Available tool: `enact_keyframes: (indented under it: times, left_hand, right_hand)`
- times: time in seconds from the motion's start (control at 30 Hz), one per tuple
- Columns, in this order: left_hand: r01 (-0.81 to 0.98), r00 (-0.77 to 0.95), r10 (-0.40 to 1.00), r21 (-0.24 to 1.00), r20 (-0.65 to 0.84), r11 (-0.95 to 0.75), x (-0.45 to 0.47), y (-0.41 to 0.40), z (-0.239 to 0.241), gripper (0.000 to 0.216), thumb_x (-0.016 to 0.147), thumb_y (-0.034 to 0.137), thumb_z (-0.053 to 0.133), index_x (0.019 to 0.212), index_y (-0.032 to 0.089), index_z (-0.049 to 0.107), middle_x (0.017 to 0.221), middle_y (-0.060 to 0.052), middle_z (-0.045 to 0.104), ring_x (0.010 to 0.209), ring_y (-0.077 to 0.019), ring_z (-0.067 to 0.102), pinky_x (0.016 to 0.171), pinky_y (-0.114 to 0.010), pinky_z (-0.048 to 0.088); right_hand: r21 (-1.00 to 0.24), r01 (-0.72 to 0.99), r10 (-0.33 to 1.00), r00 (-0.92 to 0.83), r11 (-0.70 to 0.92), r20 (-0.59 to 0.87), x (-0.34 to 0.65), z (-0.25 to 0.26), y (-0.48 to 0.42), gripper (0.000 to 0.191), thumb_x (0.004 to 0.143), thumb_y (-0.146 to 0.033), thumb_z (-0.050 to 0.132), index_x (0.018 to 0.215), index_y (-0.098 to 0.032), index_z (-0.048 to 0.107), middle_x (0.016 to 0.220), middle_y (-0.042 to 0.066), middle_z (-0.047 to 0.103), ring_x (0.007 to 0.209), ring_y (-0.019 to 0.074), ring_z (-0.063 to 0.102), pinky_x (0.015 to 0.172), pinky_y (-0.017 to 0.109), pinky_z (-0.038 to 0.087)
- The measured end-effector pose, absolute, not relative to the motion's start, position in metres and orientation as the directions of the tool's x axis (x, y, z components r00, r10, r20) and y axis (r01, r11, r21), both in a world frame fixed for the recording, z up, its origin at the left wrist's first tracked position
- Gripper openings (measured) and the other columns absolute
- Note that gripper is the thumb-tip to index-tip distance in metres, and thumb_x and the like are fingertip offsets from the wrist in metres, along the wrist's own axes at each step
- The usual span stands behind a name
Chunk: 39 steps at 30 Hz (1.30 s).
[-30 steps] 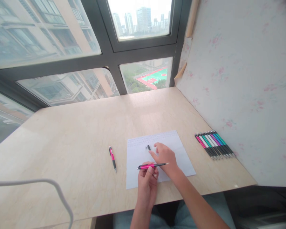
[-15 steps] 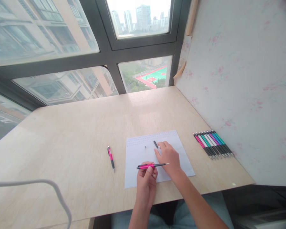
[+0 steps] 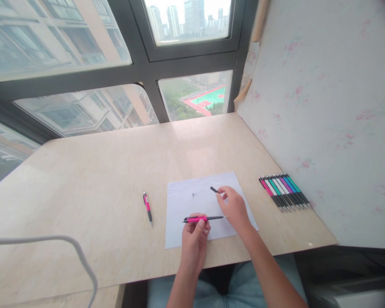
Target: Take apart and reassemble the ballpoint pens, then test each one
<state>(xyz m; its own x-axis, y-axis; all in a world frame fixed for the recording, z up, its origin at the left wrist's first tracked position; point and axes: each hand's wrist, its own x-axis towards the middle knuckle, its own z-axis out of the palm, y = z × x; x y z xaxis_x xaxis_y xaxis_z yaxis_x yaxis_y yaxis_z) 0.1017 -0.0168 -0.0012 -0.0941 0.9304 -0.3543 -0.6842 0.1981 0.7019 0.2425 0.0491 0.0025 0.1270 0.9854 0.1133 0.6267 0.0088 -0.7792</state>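
My left hand [image 3: 195,235] is closed around a pink pen [image 3: 197,219], held level above the paper with its thin bare tip pointing right. The pen's front part is dark and slim, without a grip sleeve. Between the thumb and fingers of my right hand [image 3: 232,207] is a short black rubber grip [image 3: 214,189], its free end pointing up and left. Both hands are over a sheet of white paper [image 3: 179,231] with lines of writing along its top. A tiny metal pen tip [image 3: 193,194] lies on the sheet.
A second pink pen [image 3: 147,208] lies left of the paper. Several colored pens [image 3: 284,191] are lined up side by side near the wall at right. A grey cable [image 3: 73,244] curves across the lower left of the wooden table [image 3: 99,184]. Windows stand behind the table.
My right hand has picked the black rubber grip up off the paper. The pink pen stays in my left hand. The view has shifted slightly.
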Motion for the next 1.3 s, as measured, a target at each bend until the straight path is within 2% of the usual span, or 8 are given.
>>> enact_keyframes:
  times: [0.1,0.27,0.37,0.6,1.17,1.3]
  left_hand:
    - [-0.683,-0.080,0.934,0.702,-0.348,0.203,0.102,-0.017,-0.002,0.017,0.075,0.024,0.078,0.088,0.016,0.071,0.081,-0.002,0.061,0.067,-0.0084,0.054,0.064,-0.020,0.045]
    - [-0.684,-0.054,0.942,0.700,-0.331,0.206,0.103,-0.018,-0.004,0.014,0.078,0.021,0.075,0.090,0.016,0.070,0.079,-0.002,0.062,0.067,-0.0084,0.054,0.064,-0.020,0.043]
    - [-0.679,-0.042,0.948,0.705,-0.314,0.204,0.102,-0.017,-0.005,0.013,0.079,0.021,0.074,0.090,0.015,0.070,0.077,-0.002,0.062,0.067,-0.0083,0.054,0.063,-0.020,0.043]
    - [-0.672,-0.034,0.952,0.712,-0.304,0.204,0.103,-0.017,-0.005,0.014,0.079,0.021,0.074,0.091,0.015,0.069,0.076,-0.002,0.061,0.067,-0.0089,0.053,0.063,-0.020,0.042]
    - [-0.631,-0.021,0.954,0.744,-0.299,0.219,0.104,-0.018,-0.002,0.015,0.077,0.021,0.075,0.090,0.015,0.071,0.076,-0.002,0.063,0.067,-0.0100,0.052,0.065,-0.022,0.041]
    - [-0.618,-0.018,0.958,0.756,-0.287,0.215,0.105,-0.020,0.001,0.015,0.076,0.021,0.077,0.088,0.015,0.072,0.074,-0.002,0.064,0.067,-0.0101,0.052,0.067,-0.023,0.042]
  right_hand:
    - [-0.924,0.376,0.991,0.131,-0.067,-0.019,0.266,0.007,0.025,0.016,0.087,-0.033,0.058,0.094,-0.020,0.063,0.084,0.005,0.069,0.077,0.0195,0.065,0.067,0.029,0.048]
    - [-0.983,0.111,0.984,0.114,-0.146,-0.134,0.299,0.020,-0.010,0.023,0.084,-0.040,0.065,0.095,-0.020,0.064,0.083,0.004,0.067,0.079,0.0196,0.064,0.066,0.028,0.049]
    - [-0.985,0.038,0.979,0.120,-0.168,-0.163,0.306,0.029,-0.018,0.023,0.084,-0.040,0.066,0.093,-0.020,0.065,0.078,0.003,0.066,0.074,0.0184,0.063,0.065,0.027,0.050]
    - [-0.986,0.056,0.985,0.089,-0.156,-0.151,0.294,0.037,-0.018,0.023,0.083,-0.041,0.067,0.092,-0.020,0.066,0.079,0.003,0.067,0.076,0.0186,0.064,0.069,0.028,0.051]
    - [-0.962,0.262,0.997,0.025,-0.081,-0.077,0.273,0.036,-0.017,0.022,0.086,-0.040,0.062,0.092,-0.019,0.067,0.082,0.006,0.068,0.078,0.0209,0.064,0.067,0.030,0.052]
    - [-0.968,0.236,0.996,-0.008,-0.082,-0.086,0.259,0.035,-0.016,0.021,0.086,-0.039,0.061,0.092,-0.020,0.066,0.086,0.006,0.069,0.079,0.0204,0.065,0.066,0.029,0.052]
